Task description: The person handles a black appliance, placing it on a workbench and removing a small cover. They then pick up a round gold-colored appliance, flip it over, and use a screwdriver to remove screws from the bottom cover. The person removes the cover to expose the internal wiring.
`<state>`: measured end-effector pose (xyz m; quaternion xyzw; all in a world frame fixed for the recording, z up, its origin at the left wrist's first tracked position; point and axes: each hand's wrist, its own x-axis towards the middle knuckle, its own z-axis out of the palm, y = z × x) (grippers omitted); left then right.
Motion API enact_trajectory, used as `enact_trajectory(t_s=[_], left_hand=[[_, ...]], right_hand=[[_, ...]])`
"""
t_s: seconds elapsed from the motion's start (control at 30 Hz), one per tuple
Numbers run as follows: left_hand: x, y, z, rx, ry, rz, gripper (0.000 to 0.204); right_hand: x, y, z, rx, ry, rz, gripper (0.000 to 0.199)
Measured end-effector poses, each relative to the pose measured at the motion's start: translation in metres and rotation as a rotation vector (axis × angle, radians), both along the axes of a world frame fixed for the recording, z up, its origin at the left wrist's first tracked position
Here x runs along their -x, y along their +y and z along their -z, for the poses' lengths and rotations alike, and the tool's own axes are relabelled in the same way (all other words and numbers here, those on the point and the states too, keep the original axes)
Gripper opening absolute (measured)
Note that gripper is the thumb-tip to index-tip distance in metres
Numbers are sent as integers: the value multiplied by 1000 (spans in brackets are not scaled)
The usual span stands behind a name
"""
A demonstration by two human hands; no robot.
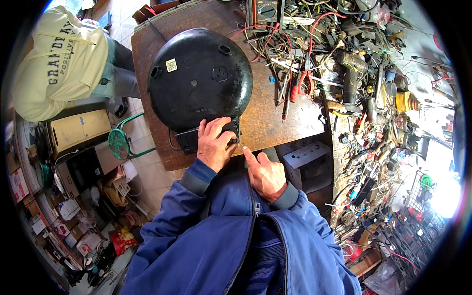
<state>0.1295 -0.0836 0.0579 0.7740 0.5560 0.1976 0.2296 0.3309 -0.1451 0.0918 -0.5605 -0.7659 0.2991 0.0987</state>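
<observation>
A large round black appliance, looking like an electric pan turned underside up, lies on the wooden table. From its near edge juts a black rectangular housing. My left hand grips this housing, its bent fingers over the top. At the housing's right corner is my right hand, index finger stretched forward and the other fingers curled in. Something thin and pale shows at that fingertip, too small to name. The right palm is hidden from above.
Beside the appliance on the table lie red-handled pliers and a red screwdriver. A multimeter, tangled wires and a power drill crowd the right side. At left are a green stool and a person in a cream hoodie.
</observation>
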Motion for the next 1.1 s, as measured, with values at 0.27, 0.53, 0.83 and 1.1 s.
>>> enact_trajectory(t_s=[0.27, 0.53, 0.83, 1.1], left_hand=[[0, 0, 1, 8, 7, 2, 34], [-1, 0, 1, 5, 9, -1, 33], [1, -2, 6, -14, -11, 13, 29], [0, -1, 12, -82, -45, 3, 23]], right_hand=[[-3, 2, -1, -4, 14, 5, 55], [-3, 3, -1, -21, 33, 7, 56], [27, 6, -16, -63, -287, -70, 47], [52, 44, -38, -92, -417, -210, 19]])
